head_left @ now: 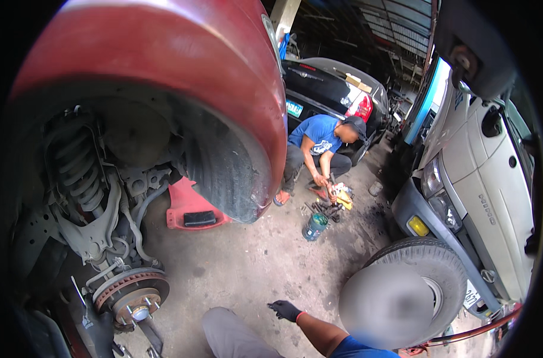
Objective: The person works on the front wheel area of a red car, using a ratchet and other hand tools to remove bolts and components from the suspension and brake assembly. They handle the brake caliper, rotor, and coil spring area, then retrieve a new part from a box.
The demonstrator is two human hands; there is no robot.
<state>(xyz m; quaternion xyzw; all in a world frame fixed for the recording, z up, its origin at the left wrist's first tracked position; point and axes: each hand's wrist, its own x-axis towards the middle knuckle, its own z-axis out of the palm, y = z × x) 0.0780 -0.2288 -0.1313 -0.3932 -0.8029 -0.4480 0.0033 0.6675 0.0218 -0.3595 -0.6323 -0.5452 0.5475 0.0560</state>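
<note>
My left hand point(97, 327), in a dark glove with a pale print, is at the lower left beside the brake disc point(131, 292). It is closed around a thin metal tool point(79, 290) that points upward; its exact kind cannot be made out. Wheel studs stand out from the hub point(141, 312) right of this hand. Above them are a coil spring point(80, 170) and suspension arms inside the red car's wheel arch. My right hand point(285, 310), in a black glove, hangs over the concrete floor right of my grey-trousered knee point(232, 334). Its fingers are partly stretched, with nothing visible in them.
The red fender point(164, 42) overhangs the wheel well. A red panel point(191, 206) lies on the floor behind it. Farther off, a person point(319, 140) crouches by scattered parts and a dark bucket point(314, 227). A large tyre point(450, 280) and a pale truck point(480, 161) stand right.
</note>
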